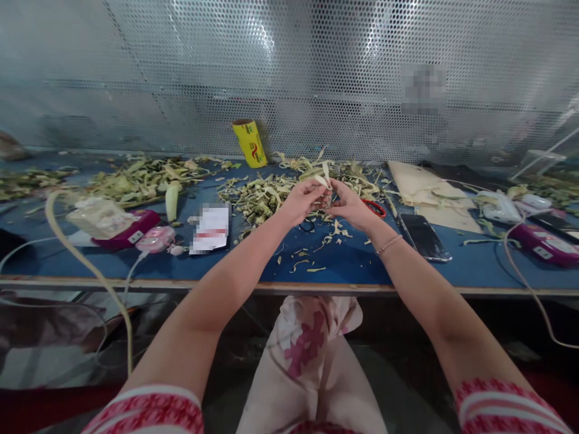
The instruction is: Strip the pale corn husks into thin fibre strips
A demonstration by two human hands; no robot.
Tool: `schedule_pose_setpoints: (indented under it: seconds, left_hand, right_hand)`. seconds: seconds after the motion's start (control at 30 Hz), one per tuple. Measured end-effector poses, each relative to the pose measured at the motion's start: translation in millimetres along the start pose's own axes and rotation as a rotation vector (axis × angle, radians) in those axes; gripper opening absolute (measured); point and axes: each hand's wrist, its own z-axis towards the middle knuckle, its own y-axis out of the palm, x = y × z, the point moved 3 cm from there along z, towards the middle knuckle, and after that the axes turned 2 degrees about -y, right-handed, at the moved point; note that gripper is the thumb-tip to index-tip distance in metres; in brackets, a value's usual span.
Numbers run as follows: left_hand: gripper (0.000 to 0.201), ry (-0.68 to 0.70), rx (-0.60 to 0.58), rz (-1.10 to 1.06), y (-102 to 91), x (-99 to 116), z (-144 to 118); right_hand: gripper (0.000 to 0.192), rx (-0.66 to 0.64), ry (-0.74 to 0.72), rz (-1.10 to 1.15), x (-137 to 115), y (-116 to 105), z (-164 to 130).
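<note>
While you hold a pale strip (324, 176) above the blue table (253, 265), the work seems to be in its middle. Your left hand (304, 202) and your right hand (349, 206) come together around this strip, with the fingers bent and the fingertips narrow upon it. The strip rises a little above your fingers, in front of a loose heap of dry plant pieces (265, 196). Because its lower part is hidden by your hands, I cannot tell whether it is whole or torn.

Small scraps (312, 265) lie on the table nearer to you, so I judge that some pieces are already worked. The heap behind your hands is large, and another pile (151, 181) lies to the left, so much material seems to be left, although I cannot tell which part is waste. Just beside your right hand lies a red handle (382, 211), which your fingers do not hold.
</note>
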Motion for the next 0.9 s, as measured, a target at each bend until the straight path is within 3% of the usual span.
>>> schedule_pose_setpoints:
  seconds: [0.13,0.27,0.4,0.47,0.6,0.67,0.77,0.9]
  left_hand:
    - [0.029,0.12,-0.05,0.3,0.6,1.3,0.8]
    - [0.018,0.218,-0.006,0.462,-2.9,0.2,4.3]
    - [0.013,0.18,0.021,0.309,-6.1,-2.7,7.3]
    - [0.011,0.121,0.02,0.197,-6.2,-3.1,7.3]
    - [0.005,0.029,0.021,0.044,-4.4,1.6,3.7]
    - [0.004,-0.035,0.006,-0.004,-2.5,3.9,1.5]
    - [0.001,-0.169,-0.025,-0.048,0.8,4.5,-1.6]
    - [0.004,-0.227,-0.057,-0.072,3.0,5.9,-3.8]
  right_hand:
    - [0.075,-0.02,-0.008,0.023,-0.4,1.5,-0.5]
    - [0.075,-0.037,-0.009,0.022,-1.1,3.7,-1.7]
    - [0.075,-0.039,-0.005,-0.039,-1.9,1.0,-2.4]
    - [0.064,-0.016,-0.009,-0.141,-3.5,-5.6,-2.6]
    - [0.036,0.25,-0.199,-0.514,-16.4,-27.7,-3.7]
    - [0.029,0.33,-0.325,-0.587,-23.4,-33.0,-4.8]
    - [0.026,0.213,-0.375,-0.475,-24.0,-29.6,-3.0]
    - [0.03,0.036,-0.157,-0.198,-9.7,-20.0,1.1]
